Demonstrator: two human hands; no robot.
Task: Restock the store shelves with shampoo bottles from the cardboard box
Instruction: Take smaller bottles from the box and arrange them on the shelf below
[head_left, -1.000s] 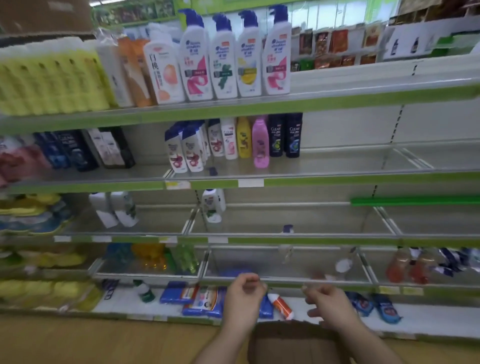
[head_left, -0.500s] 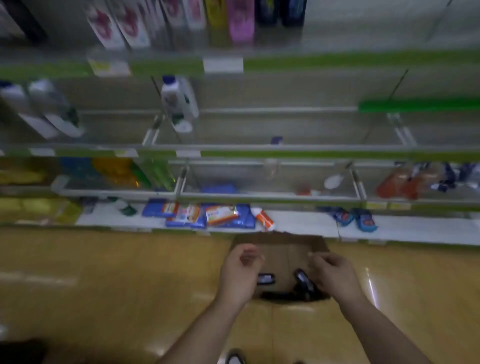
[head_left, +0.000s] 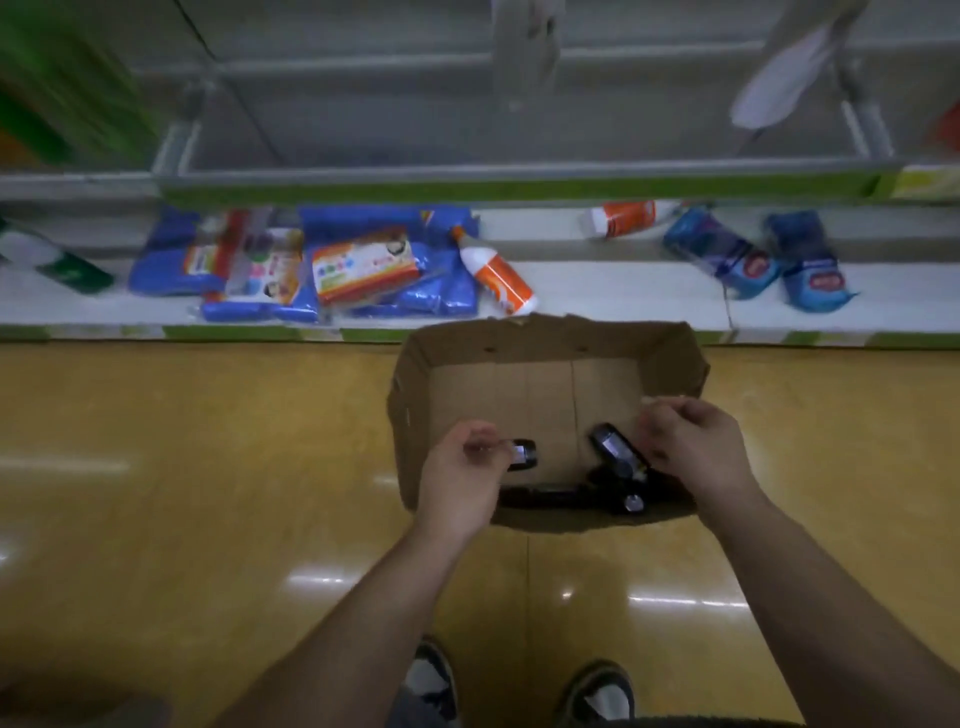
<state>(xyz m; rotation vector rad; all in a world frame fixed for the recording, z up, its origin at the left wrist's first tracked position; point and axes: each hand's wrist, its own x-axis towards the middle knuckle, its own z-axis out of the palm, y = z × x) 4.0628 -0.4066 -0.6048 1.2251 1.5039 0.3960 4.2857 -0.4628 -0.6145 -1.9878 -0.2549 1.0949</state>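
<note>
A glossy yellow-brown floor (head_left: 208, 493) runs up to grey store shelves with green edge strips (head_left: 467, 189). On the lowest board, beyond both hands, lie blue packets (head_left: 441, 291) and an orange-and-white bottle (head_left: 496, 278).

Directly under the hands an open brown cardboard box (head_left: 524, 348) sits on the floor, its far half bare. The dark shampoo bottles are all at its near end, below and between the hands. One short dark bottle with a pale label (head_left: 523, 455) lies just right of the left hand (head_left: 462, 473). A second dark bottle (head_left: 615, 451) lies aslant, its long axis running from far-left to near-right and ending under the right hand (head_left: 693, 449). More dark bottles (head_left: 558, 496) lie along the near wall, long axes crosswise.

The left hand's fingers are curled, tips against the short bottle's edge; I cannot tell whether they pinch it. The right hand is loosely half-curled, nothing visible in it.

My judgement: each hand has a bottle of its own nearest, and the slanted one calls for turning the right wrist along its axis.
</note>
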